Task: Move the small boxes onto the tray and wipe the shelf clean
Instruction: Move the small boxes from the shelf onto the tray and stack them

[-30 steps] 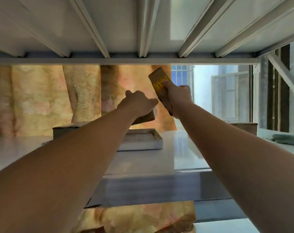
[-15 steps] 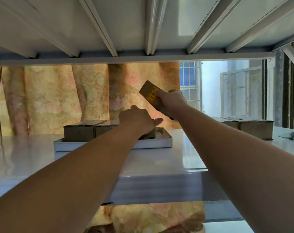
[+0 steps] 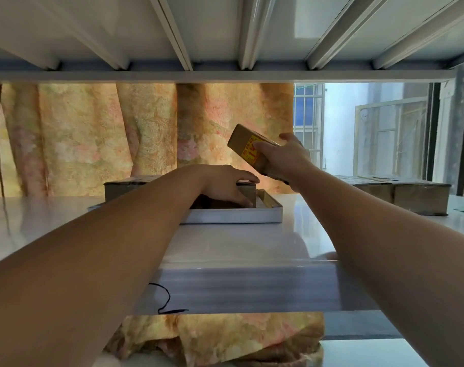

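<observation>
**Desk:** What have you got?

**Operator:** A flowered orange curtain [image 3: 79, 139] fills the background from the left edge to the centre. In front of it I see the glossy white shelf [image 3: 225, 245]. At centre left sits the shallow metal tray [image 3: 233, 217], with brown boxes [image 3: 124, 190] lined up inside. My left hand [image 3: 225, 185] is draped over the end box [image 3: 250, 193] at the tray's right. The thumb lies along its top and the fingers wrap down its front face, so it is gripping that one. Just right of it and higher, my right hand [image 3: 285, 160] clasps the carried box [image 3: 241, 140], tilted, in the air above the tray's right end.

**Desk:** How far along?

**Operator:** Partway, I'd say. Several boxes are in the tray and one is in the air. At the right of the frame more boxes [image 3: 419, 198] stand on the shelf, well apart from the tray. Wiping looks not yet begun, and I see no cloth in either hand.

**Desk:** Any writing?

**Operator:** The carried box has a yellow label [image 3: 250, 153] with red print, partly under my thumb. It's too blurred to read.
</observation>
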